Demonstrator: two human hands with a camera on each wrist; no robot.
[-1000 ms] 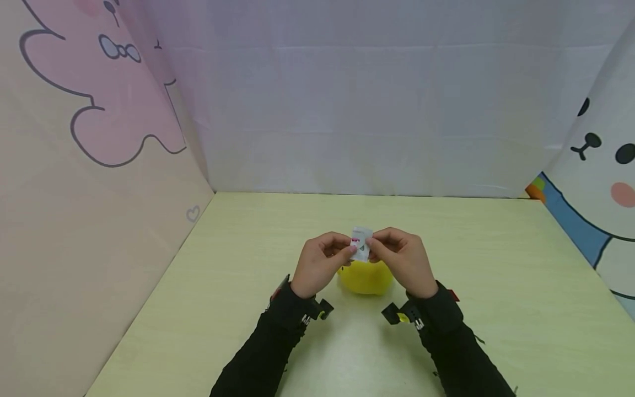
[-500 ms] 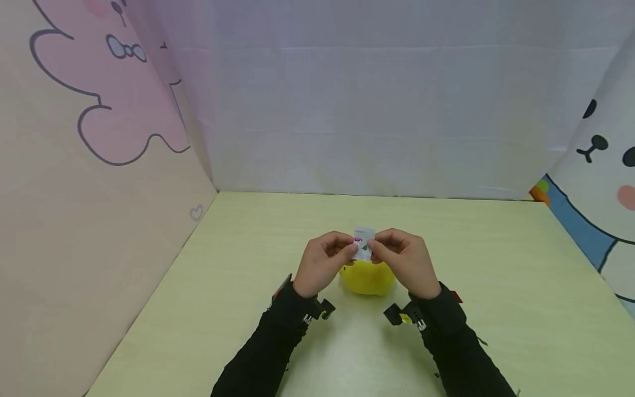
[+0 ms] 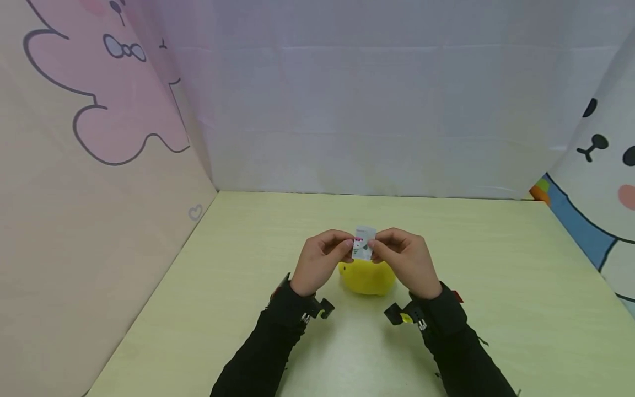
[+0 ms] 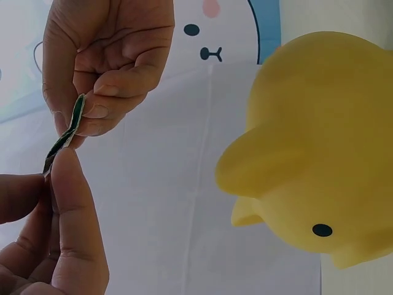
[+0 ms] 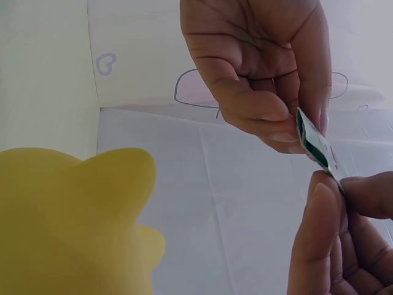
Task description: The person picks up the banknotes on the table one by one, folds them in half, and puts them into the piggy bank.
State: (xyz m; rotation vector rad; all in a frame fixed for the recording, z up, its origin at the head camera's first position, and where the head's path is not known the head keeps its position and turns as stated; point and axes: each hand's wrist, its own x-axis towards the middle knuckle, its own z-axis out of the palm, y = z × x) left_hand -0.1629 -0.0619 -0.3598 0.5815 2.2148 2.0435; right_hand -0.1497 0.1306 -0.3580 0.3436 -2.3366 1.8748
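A small flat white sachet (image 3: 364,242) with pink and dark print is held up between both hands. My left hand (image 3: 322,260) pinches its left edge with thumb and fingertips, while my right hand (image 3: 409,263) pinches the right edge. From the wrist cameras the sachet appears nearly edge-on, with dark green along one end (image 4: 77,117). Just below and behind the fingers, a yellow pig-shaped toy (image 3: 369,280) stands on the table; the hands partly cover its top in the head view. Its ear, snout and black eye show in the left wrist view.
The pale yellow table (image 3: 258,231) spreads out on every side of the toy. White sheeting (image 3: 377,110) hangs behind it, with cartoon-printed panels (image 3: 124,110) at left and right. A dark camera mount (image 3: 317,309) sits at each wrist.
My left thumb has slid slightly toward the sachet's edge, so more of its print shows. Both hands keep their pinch in nearly the same place. The head view has shifted slightly.
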